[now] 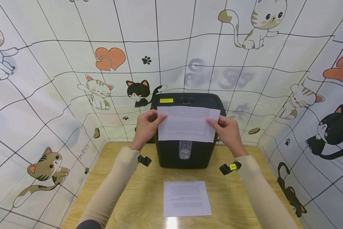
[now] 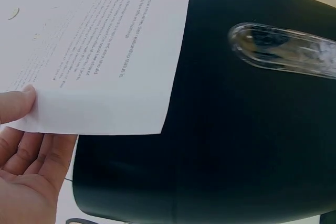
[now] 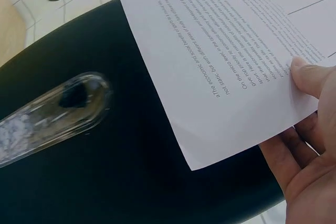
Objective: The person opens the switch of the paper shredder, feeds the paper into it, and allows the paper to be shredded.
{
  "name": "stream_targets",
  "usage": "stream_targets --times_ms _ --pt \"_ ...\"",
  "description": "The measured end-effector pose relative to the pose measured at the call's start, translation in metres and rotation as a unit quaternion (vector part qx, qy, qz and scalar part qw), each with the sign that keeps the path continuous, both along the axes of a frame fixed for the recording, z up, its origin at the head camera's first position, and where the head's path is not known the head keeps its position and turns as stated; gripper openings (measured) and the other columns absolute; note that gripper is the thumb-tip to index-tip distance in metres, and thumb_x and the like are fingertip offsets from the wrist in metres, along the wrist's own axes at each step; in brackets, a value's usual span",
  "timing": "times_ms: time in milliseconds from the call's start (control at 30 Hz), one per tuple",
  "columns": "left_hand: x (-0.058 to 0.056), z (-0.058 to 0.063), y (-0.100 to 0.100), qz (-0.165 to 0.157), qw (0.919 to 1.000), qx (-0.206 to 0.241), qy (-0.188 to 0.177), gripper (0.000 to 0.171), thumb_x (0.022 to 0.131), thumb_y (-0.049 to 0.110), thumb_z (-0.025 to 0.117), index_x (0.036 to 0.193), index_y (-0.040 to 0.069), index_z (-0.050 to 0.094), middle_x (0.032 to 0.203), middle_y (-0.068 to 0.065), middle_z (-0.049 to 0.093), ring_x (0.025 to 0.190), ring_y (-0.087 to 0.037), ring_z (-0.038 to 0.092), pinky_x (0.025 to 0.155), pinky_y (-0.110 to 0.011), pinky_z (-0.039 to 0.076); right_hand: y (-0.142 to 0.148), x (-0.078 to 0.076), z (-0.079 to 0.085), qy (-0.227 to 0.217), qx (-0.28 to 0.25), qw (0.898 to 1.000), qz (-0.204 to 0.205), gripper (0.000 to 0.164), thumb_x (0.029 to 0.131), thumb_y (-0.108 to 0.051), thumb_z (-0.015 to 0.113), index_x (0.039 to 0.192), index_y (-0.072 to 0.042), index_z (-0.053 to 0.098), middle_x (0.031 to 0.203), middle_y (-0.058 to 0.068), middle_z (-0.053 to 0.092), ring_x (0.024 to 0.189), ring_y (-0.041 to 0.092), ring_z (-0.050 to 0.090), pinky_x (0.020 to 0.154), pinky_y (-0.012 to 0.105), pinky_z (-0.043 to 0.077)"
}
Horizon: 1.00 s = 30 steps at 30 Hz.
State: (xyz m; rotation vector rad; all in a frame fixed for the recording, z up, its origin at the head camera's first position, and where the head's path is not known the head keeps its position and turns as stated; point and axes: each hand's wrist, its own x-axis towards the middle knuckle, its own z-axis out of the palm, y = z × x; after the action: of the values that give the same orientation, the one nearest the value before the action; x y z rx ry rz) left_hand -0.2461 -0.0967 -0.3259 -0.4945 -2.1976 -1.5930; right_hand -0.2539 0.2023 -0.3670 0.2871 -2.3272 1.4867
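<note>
Both hands hold one printed sheet of paper [image 1: 188, 127] by its two side edges, in front of a black paper shredder [image 1: 171, 156]. The left hand [image 1: 146, 127] pinches the left edge, thumb on the printed face and fingers behind. On the opposite edge the right hand [image 1: 228, 131] pinches in the same way. The sheet's upper edge overlaps the shredder's top in the head view. Both wrist views show the paper [image 2: 105, 77] over the shredder's dark front [image 3: 131, 182]. Through the shredder's clear window [image 1: 185, 150], white shreds show.
A second printed sheet [image 1: 187, 198] lies flat on the wooden table [image 1: 125, 190], in front of the shredder. A yellow label [image 1: 166, 100] is on the shredder's top. Behind and at both sides hangs a white cloth [image 1: 171, 54] with cat drawings.
</note>
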Motion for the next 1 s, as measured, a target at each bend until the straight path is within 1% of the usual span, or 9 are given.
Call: stream_targets --times_ms 100,167,200,300,433,533,733,800,1000 --pt "-0.003 0.008 0.002 0.001 0.9999 -0.001 0.011 0.018 0.086 0.018 0.069 0.093 0.001 0.068 0.085 -0.014 0.069 0.072 -0.035 0.062 0.056 -0.021 0.046 0.002 -0.002 0.012 0.011 0.0 1.0 -0.003 0.036 0.082 -0.043 0.069 0.108 -0.019 0.07 0.095 0.005 0.072 0.076 0.016 0.066 0.062 0.021 0.049" --pt "-0.006 0.014 0.003 -0.002 0.9998 -0.001 0.018 0.018 0.086 0.017 0.069 0.093 0.001 0.068 0.085 -0.014 0.069 0.071 -0.034 0.061 0.056 -0.021 0.046 0.0 0.003 0.025 0.018 0.003 1.0 -0.01 0.034 0.083 -0.038 0.07 0.108 -0.014 0.07 0.095 0.007 0.072 0.078 0.017 0.066 0.063 0.02 0.049" --pt "-0.008 0.016 0.003 -0.003 0.9997 -0.001 0.024 0.018 0.086 0.017 0.069 0.093 0.001 0.069 0.084 -0.014 0.069 0.07 -0.031 0.06 0.055 -0.021 0.045 -0.001 0.006 0.033 0.019 0.003 1.0 -0.012 0.034 0.083 -0.037 0.07 0.108 -0.014 0.07 0.095 0.007 0.072 0.078 0.017 0.065 0.064 0.019 0.049" --pt "-0.014 0.023 0.003 -0.007 0.9994 -0.001 0.033 0.019 0.086 0.017 0.069 0.094 0.0 0.069 0.085 -0.015 0.069 0.069 -0.03 0.059 0.056 -0.022 0.044 0.001 0.003 0.042 0.018 0.006 1.0 -0.017 0.035 0.085 -0.04 0.066 0.108 -0.013 0.07 0.095 0.008 0.072 0.08 0.018 0.064 0.066 0.021 0.046" --pt "-0.037 0.022 -0.002 -0.012 0.9995 0.006 0.029 0.02 0.086 0.021 0.069 0.095 0.004 0.07 0.087 -0.014 0.07 0.074 -0.032 0.061 0.06 -0.024 0.044 0.008 -0.014 0.043 0.021 0.003 1.0 -0.016 0.037 0.086 -0.047 0.063 0.108 -0.018 0.07 0.097 0.006 0.071 0.081 0.019 0.06 0.066 0.025 0.042" --pt "-0.053 0.021 -0.007 -0.007 0.9995 0.012 0.029 0.021 0.085 0.027 0.07 0.096 0.009 0.072 0.088 -0.011 0.071 0.075 -0.028 0.064 0.067 -0.024 0.043 0.007 -0.019 0.05 0.033 0.008 0.999 -0.019 0.036 0.083 -0.048 0.065 0.104 -0.019 0.071 0.096 0.004 0.071 0.081 0.017 0.059 0.068 0.026 0.041" --pt "-0.06 0.032 -0.01 0.0 0.9994 0.007 0.033 0.023 0.084 0.034 0.07 0.095 0.013 0.072 0.086 -0.005 0.071 0.075 -0.019 0.062 0.063 -0.026 0.043 0.007 -0.028 0.066 0.047 0.021 0.998 -0.038 0.039 0.078 -0.051 0.069 0.1 -0.019 0.072 0.092 -0.001 0.07 0.082 0.013 0.056 0.066 0.026 0.04" --pt "-0.062 0.036 -0.01 0.001 0.9994 0.002 0.036 0.024 0.085 0.035 0.069 0.095 0.014 0.072 0.088 -0.003 0.071 0.077 -0.016 0.063 0.065 -0.026 0.046 0.008 -0.031 0.072 0.047 0.022 0.998 -0.045 0.039 0.078 -0.051 0.069 0.098 -0.018 0.072 0.091 -0.002 0.07 0.082 0.013 0.054 0.064 0.026 0.039" --pt "-0.071 0.048 -0.01 0.004 0.9993 -0.002 0.036 0.022 0.085 0.034 0.069 0.094 0.014 0.072 0.089 -0.002 0.07 0.083 -0.012 0.063 0.07 -0.028 0.049 0.007 -0.04 0.087 0.035 0.02 0.998 -0.05 0.042 0.077 -0.053 0.069 0.099 -0.018 0.072 0.092 -0.004 0.07 0.085 0.012 0.055 0.069 0.027 0.039"
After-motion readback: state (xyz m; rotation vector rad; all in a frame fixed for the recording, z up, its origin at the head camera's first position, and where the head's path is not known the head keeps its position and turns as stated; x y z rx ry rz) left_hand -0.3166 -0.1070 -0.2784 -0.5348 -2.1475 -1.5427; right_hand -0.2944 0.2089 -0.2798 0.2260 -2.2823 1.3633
